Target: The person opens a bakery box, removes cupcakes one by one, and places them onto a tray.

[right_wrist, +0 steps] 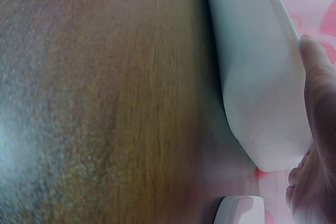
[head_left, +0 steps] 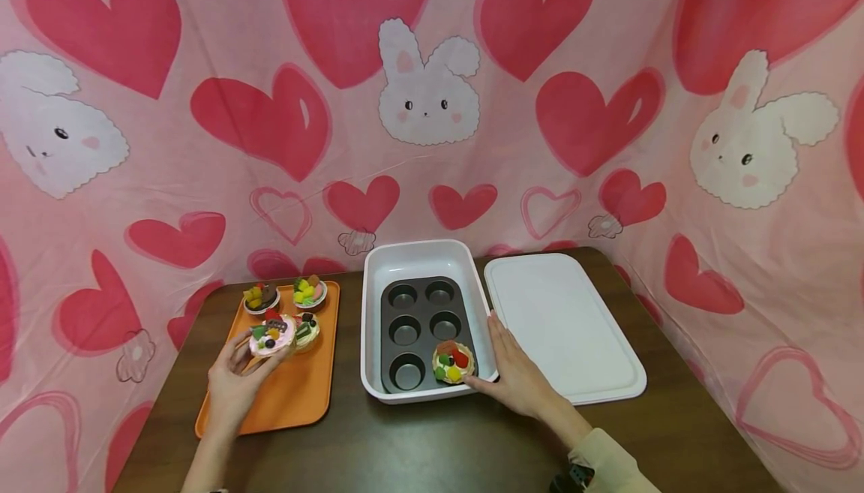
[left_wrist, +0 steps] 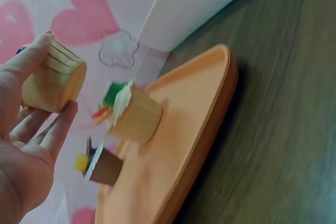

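My left hand (head_left: pixel 234 374) grips a toy cupcake (head_left: pixel 273 334) with pink topping and fruit pieces, raised over the orange tray (head_left: pixel 290 395). In the left wrist view the cupcake's pale ribbed cup (left_wrist: pixel 55 77) sits between thumb and fingers. Several other cupcakes stand on the tray, one with a chocolate top (head_left: pixel 262 298). My right hand (head_left: pixel 520 377) rests at the near right corner of the white container (head_left: pixel 371 313), fingers straight along its side, thumb at the front rim. Inside lies a dark muffin tin (head_left: pixel 424 332), a fruit-topped cupcake (head_left: pixel 453 362) in its near right cup.
A white lid (head_left: pixel 567 328) lies to the right of the container on the dark wooden table (head_left: pixel 378 448). A pink cloth (head_left: pixel 432 185) with hearts and rabbits hangs behind and on both sides. The tray stands left of the container.
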The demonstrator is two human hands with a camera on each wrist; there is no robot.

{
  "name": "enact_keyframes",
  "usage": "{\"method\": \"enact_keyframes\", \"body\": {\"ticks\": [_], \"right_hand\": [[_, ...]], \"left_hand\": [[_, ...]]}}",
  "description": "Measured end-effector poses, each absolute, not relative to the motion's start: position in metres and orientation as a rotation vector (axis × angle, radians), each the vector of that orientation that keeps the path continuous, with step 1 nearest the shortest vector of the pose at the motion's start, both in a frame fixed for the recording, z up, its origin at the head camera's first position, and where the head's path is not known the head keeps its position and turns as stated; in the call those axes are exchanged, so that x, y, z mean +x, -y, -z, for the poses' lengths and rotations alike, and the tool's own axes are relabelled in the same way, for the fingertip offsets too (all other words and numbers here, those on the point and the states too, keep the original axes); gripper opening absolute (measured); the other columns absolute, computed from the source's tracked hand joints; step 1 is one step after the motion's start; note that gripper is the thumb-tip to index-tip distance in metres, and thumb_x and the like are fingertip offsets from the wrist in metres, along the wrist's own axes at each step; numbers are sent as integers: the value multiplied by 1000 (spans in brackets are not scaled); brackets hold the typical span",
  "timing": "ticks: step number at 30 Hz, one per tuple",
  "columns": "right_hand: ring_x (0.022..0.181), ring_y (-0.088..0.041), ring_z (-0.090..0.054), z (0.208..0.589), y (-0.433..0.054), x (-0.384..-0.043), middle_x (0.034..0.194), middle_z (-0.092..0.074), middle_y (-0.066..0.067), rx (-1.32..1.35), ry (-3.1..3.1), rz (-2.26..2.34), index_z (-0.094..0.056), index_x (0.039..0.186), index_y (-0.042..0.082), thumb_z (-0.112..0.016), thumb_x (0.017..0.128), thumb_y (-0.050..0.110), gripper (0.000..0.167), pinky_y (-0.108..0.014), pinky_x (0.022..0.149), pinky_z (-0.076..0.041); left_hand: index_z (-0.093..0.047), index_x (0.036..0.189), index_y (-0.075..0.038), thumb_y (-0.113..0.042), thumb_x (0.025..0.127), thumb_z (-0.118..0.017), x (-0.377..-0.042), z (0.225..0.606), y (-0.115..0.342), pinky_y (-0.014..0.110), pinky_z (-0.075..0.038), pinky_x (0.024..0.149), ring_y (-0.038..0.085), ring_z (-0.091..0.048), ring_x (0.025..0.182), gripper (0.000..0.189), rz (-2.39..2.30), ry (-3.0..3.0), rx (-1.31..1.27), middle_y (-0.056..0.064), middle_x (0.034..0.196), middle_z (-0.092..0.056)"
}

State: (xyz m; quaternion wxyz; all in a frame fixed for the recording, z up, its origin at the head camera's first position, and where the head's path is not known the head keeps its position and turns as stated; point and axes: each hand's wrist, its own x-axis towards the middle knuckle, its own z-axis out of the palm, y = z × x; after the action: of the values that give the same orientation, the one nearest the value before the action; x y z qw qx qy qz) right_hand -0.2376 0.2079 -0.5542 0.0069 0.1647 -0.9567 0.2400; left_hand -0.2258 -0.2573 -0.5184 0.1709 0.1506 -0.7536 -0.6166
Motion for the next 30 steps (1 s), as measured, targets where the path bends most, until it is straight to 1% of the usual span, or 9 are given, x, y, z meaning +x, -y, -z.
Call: {"method": "enact_keyframes", "body": {"ticks": [5,13,15,17,19,21,22,26,30], "right_hand": [[157,-36,-18,554,-208,-238,173,-2,-6,517,2986,-749,1,164,15,-58,80,82,123,-58,119,-30],[157,-36,-18,554,-208,-238,173,-3,-7,516,2981,-746,0,164,14,-58,80,82,123,-57,119,-30],[157,-36,-18,554,-207,-238,173,-2,-7,515,2981,-746,0,164,14,-58,80,82,123,-57,119,-30],[157,-36,-18,554,-208,-238,173,-2,-6,513,2985,-750,1,164,15,-58,80,82,123,-57,119,-30],[157,-36,-17,554,-208,-238,173,-2,-6,509,2990,-757,1,164,15,-58,80,82,123,-58,119,-30],[157,-36,-17,554,-208,-237,173,-2,-6,506,2994,-767,1,164,15,-58,79,82,124,-58,119,-30],[157,-36,-17,554,-208,-237,173,-2,-6,505,2995,-769,1,164,15,-58,79,82,124,-58,119,-30],[157,-36,-17,554,-208,-238,173,-2,-6,507,2995,-773,1,164,15,-59,79,82,124,-58,119,-30],[158,-35,-16,555,-208,-238,173,-1,-6,509,2994,-771,1,164,15,-59,79,82,124,-58,120,-29]], "left_hand": [[-54,138,-6,-3,76,-87,-226,524,270,3,-51,76,-10,-61,94,71,1737,2067,450,-26,104,-64],[-52,142,-6,-12,78,-88,-230,532,290,1,-50,78,-10,-58,96,74,1658,2095,554,-22,111,-64],[-51,143,-6,-15,79,-89,-232,534,294,0,-49,78,-11,-57,95,75,1615,2122,586,-15,117,-66],[-50,144,-6,-18,79,-88,-233,537,298,-1,-48,78,-13,-56,94,76,1584,2144,606,-2,128,-68],[-49,145,-6,-23,80,-88,-235,541,301,-2,-46,78,-13,-55,96,78,1537,2178,635,11,137,-65],[-46,148,-5,-29,80,-88,-236,545,304,-3,-45,79,-3,-61,105,83,1487,2220,662,21,143,-59],[-45,149,-4,-32,81,-87,-237,547,306,-3,-44,81,6,-63,112,85,1466,2238,675,24,145,-57],[-43,151,-5,-40,81,-85,-241,554,308,-3,-43,86,35,-57,127,89,1383,2293,728,25,145,-56],[-43,149,-3,-39,82,-84,-244,558,308,-1,-44,84,36,-57,126,87,1356,2316,710,27,144,-56]]}}
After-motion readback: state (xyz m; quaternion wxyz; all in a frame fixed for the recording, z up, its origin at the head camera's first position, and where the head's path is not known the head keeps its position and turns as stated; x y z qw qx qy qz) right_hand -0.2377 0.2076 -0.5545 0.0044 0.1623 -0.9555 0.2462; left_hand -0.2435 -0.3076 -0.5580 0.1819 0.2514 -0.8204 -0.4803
